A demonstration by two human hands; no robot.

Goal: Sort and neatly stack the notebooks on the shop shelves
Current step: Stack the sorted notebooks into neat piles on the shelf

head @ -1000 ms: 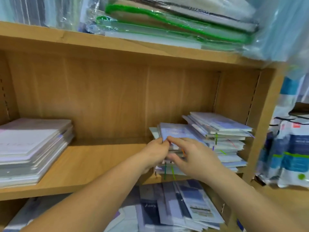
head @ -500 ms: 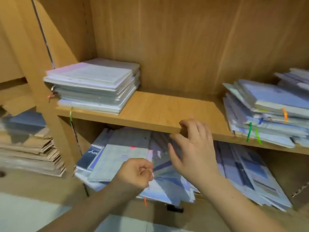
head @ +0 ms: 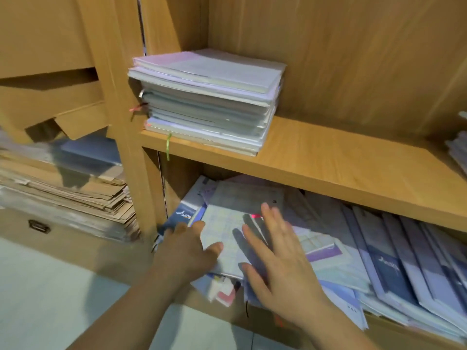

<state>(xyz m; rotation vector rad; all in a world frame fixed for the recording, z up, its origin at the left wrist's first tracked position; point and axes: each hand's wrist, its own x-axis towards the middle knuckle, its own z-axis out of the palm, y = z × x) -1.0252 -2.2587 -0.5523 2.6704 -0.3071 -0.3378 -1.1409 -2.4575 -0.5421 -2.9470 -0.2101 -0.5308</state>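
On the lower shelf lies a loose, fanned-out pile of blue and white notebooks [head: 384,263]. A pale grid-covered notebook [head: 227,221] tops its left end. My left hand [head: 185,248] rests on that notebook's near left corner, thumb and forefinger spread on the cover. To its right, my right hand [head: 275,258] is held flat over the pile with fingers spread, holding nothing. A neat stack of white notebooks [head: 207,97] sits at the left end of the middle shelf [head: 328,160].
Another notebook stack [head: 458,147] shows at the right edge of the middle shelf. A wooden upright [head: 118,109] borders the shelf bay on the left. Beyond it lie flattened cardboard sheets [head: 63,195]. Pale floor [head: 50,294] lies below.
My view has swung down and left from the right-hand stack to the lower shelf. Both hands left that stack and dropped to the loose pile; the left hand opened from a fist.
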